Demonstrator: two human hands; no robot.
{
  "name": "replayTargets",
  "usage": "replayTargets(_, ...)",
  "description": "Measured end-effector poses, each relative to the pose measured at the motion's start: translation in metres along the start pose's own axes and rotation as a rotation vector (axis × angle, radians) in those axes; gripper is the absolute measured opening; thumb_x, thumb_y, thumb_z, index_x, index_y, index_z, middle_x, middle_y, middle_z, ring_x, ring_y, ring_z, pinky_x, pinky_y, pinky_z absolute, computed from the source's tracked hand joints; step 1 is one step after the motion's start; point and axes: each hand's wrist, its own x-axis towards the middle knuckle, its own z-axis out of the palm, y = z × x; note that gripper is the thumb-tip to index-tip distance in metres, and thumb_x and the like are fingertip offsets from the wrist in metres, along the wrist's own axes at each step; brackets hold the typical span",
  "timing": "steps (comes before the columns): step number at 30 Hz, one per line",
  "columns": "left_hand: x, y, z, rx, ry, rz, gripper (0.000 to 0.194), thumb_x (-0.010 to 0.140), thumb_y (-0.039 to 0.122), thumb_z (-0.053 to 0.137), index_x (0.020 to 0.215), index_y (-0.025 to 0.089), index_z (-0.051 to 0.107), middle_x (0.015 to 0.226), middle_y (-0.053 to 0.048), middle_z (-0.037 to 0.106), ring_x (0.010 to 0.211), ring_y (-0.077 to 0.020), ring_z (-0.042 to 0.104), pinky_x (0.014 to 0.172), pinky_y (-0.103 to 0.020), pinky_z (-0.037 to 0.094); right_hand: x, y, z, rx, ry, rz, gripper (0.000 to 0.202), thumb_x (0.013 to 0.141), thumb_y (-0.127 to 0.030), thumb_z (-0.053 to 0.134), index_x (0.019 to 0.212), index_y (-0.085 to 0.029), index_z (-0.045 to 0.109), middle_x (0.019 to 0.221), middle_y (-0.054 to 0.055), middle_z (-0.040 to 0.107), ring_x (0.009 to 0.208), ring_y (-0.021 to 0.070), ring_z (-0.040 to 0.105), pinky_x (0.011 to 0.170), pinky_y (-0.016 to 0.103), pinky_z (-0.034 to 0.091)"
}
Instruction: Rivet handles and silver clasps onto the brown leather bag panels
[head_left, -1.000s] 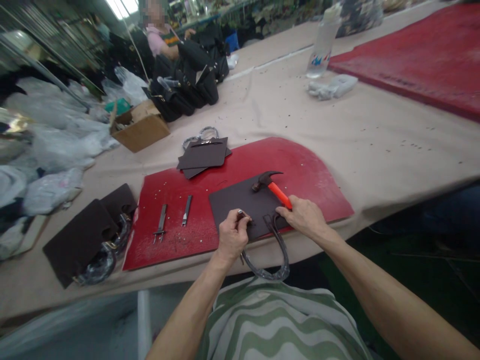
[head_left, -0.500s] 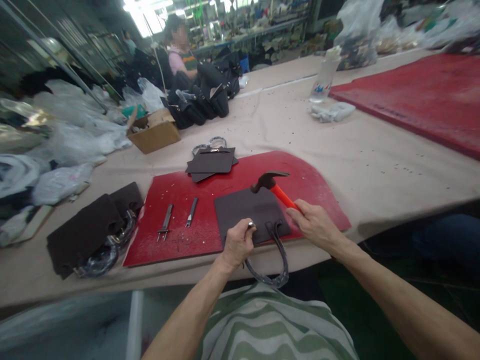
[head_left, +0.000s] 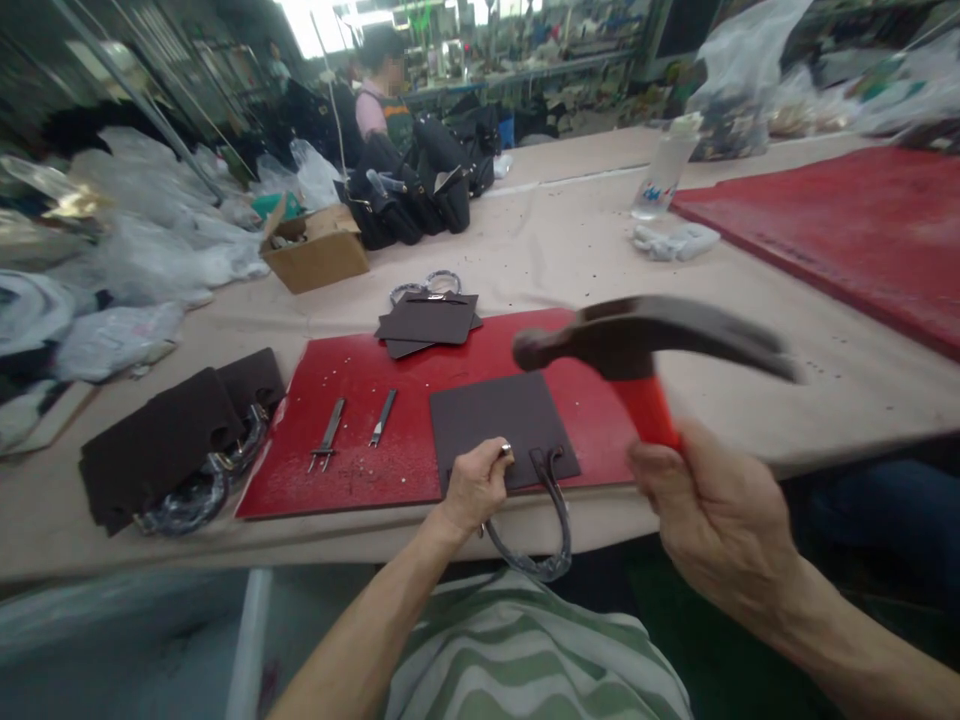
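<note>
My left hand (head_left: 478, 485) is closed around a small metal tool (head_left: 506, 453), its shiny top showing above the fist, over a dark brown panel (head_left: 487, 415). A looped, plastic-wrapped handle (head_left: 559, 520) joins the panel and hangs past the table's front edge. In my right hand (head_left: 720, 500) is a claw hammer (head_left: 652, 405) with an orange handle, raised high and near the camera, slightly blurred. The panel lies on a red board (head_left: 345, 370). Two pronged metal tools, one with a crosspiece (head_left: 327, 435) and one plain (head_left: 383, 418), lie on the board's left part.
Brown panels with wrapped handles (head_left: 165, 440) lie at the left, and more (head_left: 431, 318) at the board's back edge. Farther off are a cardboard box (head_left: 319, 262), black bags (head_left: 420, 190), a bottle (head_left: 664, 175) and another red board (head_left: 840, 220). A person sits beyond the bags.
My right hand has lifted the hammer up toward the camera and to the right. My left hand keeps its grip over the panel. The view has shifted slightly.
</note>
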Motion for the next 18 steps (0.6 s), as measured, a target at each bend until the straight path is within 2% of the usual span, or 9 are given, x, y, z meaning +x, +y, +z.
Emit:
replayTargets(2, 0.0, 0.0, 0.0, 0.005, 0.004, -0.001, 0.012, 0.093, 0.016, 0.049, 0.095, 0.019, 0.061, 0.083, -0.004, 0.071, 0.076, -0.0162, 0.068, 0.07, -0.024, 0.052, -0.002, -0.001, 0.003, -0.038, 0.018, -0.059, 0.026, 0.105, -0.026, 0.038, 0.08, -0.022, 0.046, 0.059, -0.002, 0.049, 0.045, 0.0145, 0.048, 0.046, 0.028, 0.029)
replayTargets(5, 0.0, -0.001, 0.0, 0.021, -0.01, -0.011, 0.014, 0.093, 0.017, 0.048, 0.094, 0.02, 0.062, 0.08, -0.004, 0.07, 0.07, -0.0154, 0.066, 0.065, -0.024, 0.05, -0.008, 0.004, 0.011, -0.182, -0.229, -0.118, 0.029, 0.104, -0.026, 0.036, 0.076, -0.023, 0.042, 0.054, -0.003, 0.048, 0.04, 0.0148, 0.043, 0.044, 0.03, 0.022)
replayTargets(6, -0.001, -0.001, 0.0, 0.024, -0.019, -0.018, 0.014, 0.093, 0.018, 0.048, 0.094, 0.02, 0.062, 0.08, -0.004, 0.069, 0.07, -0.0152, 0.066, 0.066, -0.024, 0.05, -0.008, 0.006, 0.012, -0.193, -0.28, -0.094, 0.03, 0.104, -0.027, 0.036, 0.075, -0.023, 0.041, 0.054, -0.003, 0.048, 0.039, 0.0146, 0.041, 0.044, 0.03, 0.021)
replayTargets(7, -0.001, -0.002, 0.0, 0.025, -0.027, -0.023, 0.014, 0.093, 0.018, 0.048, 0.093, 0.02, 0.062, 0.08, -0.004, 0.069, 0.071, -0.0152, 0.066, 0.067, -0.024, 0.051, -0.008, 0.006, 0.011, -0.181, -0.267, -0.055, 0.03, 0.104, -0.029, 0.035, 0.076, -0.024, 0.041, 0.054, -0.003, 0.047, 0.039, 0.0146, 0.042, 0.044, 0.03, 0.023)
replayTargets(10, -0.001, -0.001, 0.0, 0.016, -0.027, -0.023, 0.013, 0.093, 0.019, 0.048, 0.094, 0.02, 0.061, 0.083, -0.005, 0.07, 0.077, -0.0159, 0.067, 0.072, -0.025, 0.052, -0.007, 0.005, 0.008, -0.111, -0.124, 0.052, 0.03, 0.104, -0.035, 0.033, 0.078, -0.024, 0.041, 0.057, 0.0, 0.05, 0.044, 0.016, 0.046, 0.047, 0.029, 0.028)
replayTargets(11, -0.001, -0.001, 0.0, 0.014, -0.023, -0.018, 0.014, 0.093, 0.019, 0.048, 0.094, 0.019, 0.061, 0.082, -0.005, 0.07, 0.076, -0.016, 0.067, 0.07, -0.025, 0.052, -0.008, 0.005, 0.008, -0.112, -0.144, 0.066, 0.031, 0.104, -0.036, 0.031, 0.077, -0.024, 0.041, 0.056, 0.0, 0.05, 0.043, 0.0164, 0.045, 0.047, 0.03, 0.027)
replayTargets(14, 0.0, 0.0, 0.0, 0.009, -0.031, -0.01, 0.015, 0.093, 0.018, 0.048, 0.096, 0.02, 0.062, 0.08, -0.004, 0.069, 0.072, -0.0156, 0.066, 0.066, -0.024, 0.051, -0.01, 0.011, 0.009, -0.146, -0.421, 0.092, 0.033, 0.101, -0.04, 0.031, 0.072, -0.025, 0.039, 0.054, 0.001, 0.048, 0.04, 0.0171, 0.041, 0.047, 0.032, 0.019)
replayTargets(15, 0.0, 0.001, 0.0, 0.011, -0.037, -0.01, 0.015, 0.093, 0.018, 0.048, 0.095, 0.02, 0.062, 0.08, -0.004, 0.069, 0.072, -0.0155, 0.066, 0.066, -0.024, 0.051, -0.011, 0.016, 0.01, -0.144, -0.477, 0.128, 0.033, 0.1, -0.041, 0.033, 0.071, -0.025, 0.038, 0.054, 0.0, 0.048, 0.041, 0.0172, 0.041, 0.047, 0.032, 0.018)
replayTargets(18, 0.002, 0.002, 0.0, 0.023, -0.037, -0.015, 0.012, 0.093, 0.018, 0.049, 0.095, 0.02, 0.061, 0.083, -0.004, 0.069, 0.075, -0.0159, 0.066, 0.069, -0.025, 0.052, -0.012, 0.039, 0.019, -0.047, -0.448, 0.305, 0.035, 0.097, -0.048, 0.036, 0.071, -0.025, 0.037, 0.053, -0.001, 0.047, 0.045, 0.0178, 0.044, 0.049, 0.031, 0.023)
